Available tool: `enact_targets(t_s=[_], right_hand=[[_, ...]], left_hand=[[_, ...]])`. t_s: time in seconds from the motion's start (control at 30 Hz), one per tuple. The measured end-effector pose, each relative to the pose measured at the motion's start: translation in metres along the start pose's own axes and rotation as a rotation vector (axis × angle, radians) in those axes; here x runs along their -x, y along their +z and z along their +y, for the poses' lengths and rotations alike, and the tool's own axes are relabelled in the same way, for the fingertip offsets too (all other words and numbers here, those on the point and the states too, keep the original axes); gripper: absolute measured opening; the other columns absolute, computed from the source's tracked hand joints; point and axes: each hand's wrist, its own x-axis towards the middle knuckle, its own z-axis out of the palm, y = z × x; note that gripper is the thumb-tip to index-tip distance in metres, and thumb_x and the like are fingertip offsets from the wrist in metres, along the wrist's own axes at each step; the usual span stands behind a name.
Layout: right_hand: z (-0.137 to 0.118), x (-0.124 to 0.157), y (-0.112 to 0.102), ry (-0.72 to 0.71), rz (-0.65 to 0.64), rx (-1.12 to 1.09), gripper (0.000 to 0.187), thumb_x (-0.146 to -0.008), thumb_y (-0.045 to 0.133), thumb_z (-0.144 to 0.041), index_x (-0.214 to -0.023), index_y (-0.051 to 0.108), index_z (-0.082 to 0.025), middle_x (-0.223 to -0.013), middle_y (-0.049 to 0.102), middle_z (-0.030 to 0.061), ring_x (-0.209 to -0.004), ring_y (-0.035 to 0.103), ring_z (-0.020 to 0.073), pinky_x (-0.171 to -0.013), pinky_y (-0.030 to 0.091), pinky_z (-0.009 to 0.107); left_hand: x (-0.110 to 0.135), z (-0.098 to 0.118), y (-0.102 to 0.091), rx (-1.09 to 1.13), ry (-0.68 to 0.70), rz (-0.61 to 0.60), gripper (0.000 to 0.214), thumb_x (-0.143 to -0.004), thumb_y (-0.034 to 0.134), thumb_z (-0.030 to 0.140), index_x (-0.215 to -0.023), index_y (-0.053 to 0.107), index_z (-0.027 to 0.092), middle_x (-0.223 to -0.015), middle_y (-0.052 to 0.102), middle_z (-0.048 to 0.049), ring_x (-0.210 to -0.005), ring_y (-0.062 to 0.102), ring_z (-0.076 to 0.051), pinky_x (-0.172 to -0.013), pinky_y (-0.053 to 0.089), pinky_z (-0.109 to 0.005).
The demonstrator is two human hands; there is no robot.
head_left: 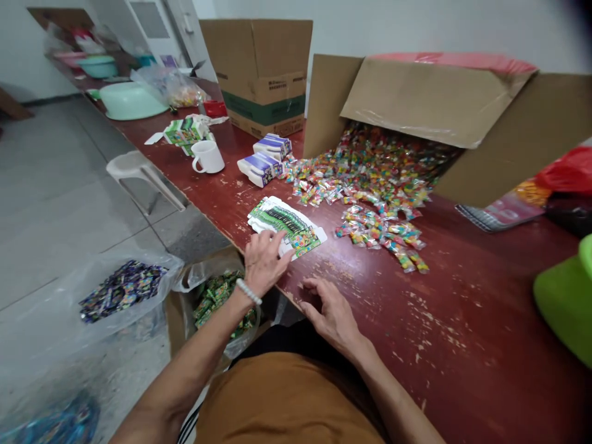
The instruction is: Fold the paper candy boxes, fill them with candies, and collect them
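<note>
A fanned stack of flat green-and-white printed cartons [296,225] lies near the table's front edge. My left hand [264,262], with a pale bead bracelet at the wrist, rests over the near left side of the stack. Its thumb and index finger are apart, with white card showing between them. To the right, my right hand [330,311] is at the table edge, fingers loosely bent and thumb apart, holding nothing. Small clear packets of colourful candy [379,231] lie beyond it, spilling from a cardboard box [411,105] on its side.
Two purple-and-white cartons [261,168], a white mug [208,156] and green cartons [182,131] stand further left. Behind is a tall cardboard box [263,74]. Below left are bags of purple packets [124,287] and green packets [217,296], plus a white stool [134,166]. A green tub [567,302] sits right.
</note>
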Motion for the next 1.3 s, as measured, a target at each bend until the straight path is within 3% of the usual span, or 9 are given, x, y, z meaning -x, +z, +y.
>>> enact_targets(t_s=[0.1, 0.27, 0.47, 0.7, 0.83, 0.9, 1.1, 1.17, 1.3], right_hand=[[0.008, -0.008, -0.007, 0.064, 0.026, -0.105, 0.033, -0.079, 0.059, -0.016, -0.111, 0.058, -0.021, -0.103, 0.065, 0.0063, -0.082, 0.064, 0.0185, -0.076, 0.052, 0.034], [0.031, -0.063, -0.021, 0.175, 0.245, -0.026, 0.049, -0.08, 0.06, -0.023, -0.128, 0.05, -0.016, -0.116, 0.059, 0.013, -0.087, 0.064, 0.0211, -0.082, 0.052, 0.038], [0.039, -0.118, -0.017, 0.331, 0.321, 0.057, 0.026, -0.071, 0.073, -0.026, -0.095, 0.065, -0.019, -0.107, 0.06, 0.0149, -0.097, 0.061, 0.0304, -0.083, 0.048, 0.041], [0.044, -0.11, -0.027, 0.328, 0.39, -0.243, 0.026, -0.077, 0.06, -0.045, -0.075, 0.057, -0.019, -0.075, 0.063, 0.0031, -0.069, 0.059, 0.0181, -0.064, 0.047, 0.029], [0.029, -0.085, -0.051, 0.296, 0.333, -0.432, 0.034, -0.076, 0.062, -0.052, -0.08, 0.056, -0.019, -0.064, 0.058, -0.0029, -0.05, 0.047, 0.011, -0.048, 0.038, 0.023], [0.015, -0.072, -0.063, 0.258, 0.238, -0.585, 0.035, -0.074, 0.068, -0.051, -0.083, 0.057, -0.019, -0.061, 0.054, -0.0053, -0.046, 0.04, 0.0082, -0.044, 0.032, 0.021], [-0.022, -0.054, -0.077, 0.121, 0.006, -0.836, 0.031, -0.075, 0.074, -0.045, -0.085, 0.061, -0.019, -0.066, 0.058, -0.0046, -0.047, 0.038, 0.0057, -0.044, 0.03, 0.019], [-0.025, -0.052, -0.075, 0.105, -0.007, -0.828, 0.029, -0.077, 0.072, -0.045, -0.087, 0.063, -0.019, -0.071, 0.06, -0.0032, -0.049, 0.041, 0.0058, -0.045, 0.032, 0.02], [-0.022, -0.048, -0.072, 0.094, 0.007, -0.815, 0.026, -0.081, 0.069, -0.041, -0.091, 0.063, -0.018, -0.073, 0.06, -0.0024, -0.054, 0.045, 0.007, -0.05, 0.038, 0.021]], left_hand=[[-0.017, 0.021, 0.017, -0.144, 0.046, -0.054, 0.041, -0.087, 0.057, 0.048, -0.118, 0.064, 0.023, -0.116, 0.058, -0.015, -0.103, 0.049, -0.034, -0.081, 0.038, -0.043], [-0.019, 0.014, 0.027, -0.171, 0.056, -0.043, 0.044, -0.085, 0.058, 0.052, -0.117, 0.062, 0.022, -0.118, 0.056, -0.015, -0.104, 0.047, -0.034, -0.08, 0.036, -0.042], [-0.019, 0.009, 0.03, -0.154, 0.06, -0.033, 0.046, -0.087, 0.053, 0.056, -0.116, 0.061, 0.021, -0.117, 0.056, -0.0152, -0.104, 0.048, -0.033, -0.079, 0.038, -0.04], [-0.015, 0.011, 0.024, -0.093, 0.069, 0.012, 0.045, -0.083, 0.061, 0.053, -0.115, 0.063, 0.021, -0.119, 0.058, -0.0157, -0.106, 0.05, -0.035, -0.082, 0.038, -0.043], [-0.012, 0.016, -0.002, 0.336, 0.022, 0.022, 0.046, -0.08, 0.067, 0.05, -0.116, 0.063, 0.022, -0.116, 0.063, -0.0127, -0.108, 0.053, -0.033, -0.089, 0.04, -0.041], [-0.009, 0.02, -0.016, 0.739, -0.068, -0.176, 0.046, -0.078, 0.07, 0.049, -0.116, 0.064, 0.023, -0.106, 0.067, -0.0096, -0.098, 0.059, -0.028, -0.081, 0.044, -0.035], [0.013, 0.041, -0.029, 1.632, -0.139, -1.193, 0.047, -0.074, 0.072, 0.053, -0.097, 0.07, 0.012, -0.087, 0.072, -0.0145, -0.075, 0.069, -0.025, -0.067, 0.049, -0.031], [0.022, 0.046, -0.024, 1.723, -0.139, -1.275, 0.05, -0.071, 0.074, 0.055, -0.095, 0.07, 0.011, -0.081, 0.071, -0.0135, -0.072, 0.07, -0.026, -0.068, 0.051, -0.033], [0.03, 0.048, -0.014, 1.775, -0.143, -1.186, 0.059, -0.063, 0.082, 0.052, -0.104, 0.067, 0.012, -0.078, 0.07, -0.0091, -0.067, 0.07, -0.023, -0.063, 0.052, -0.029]])
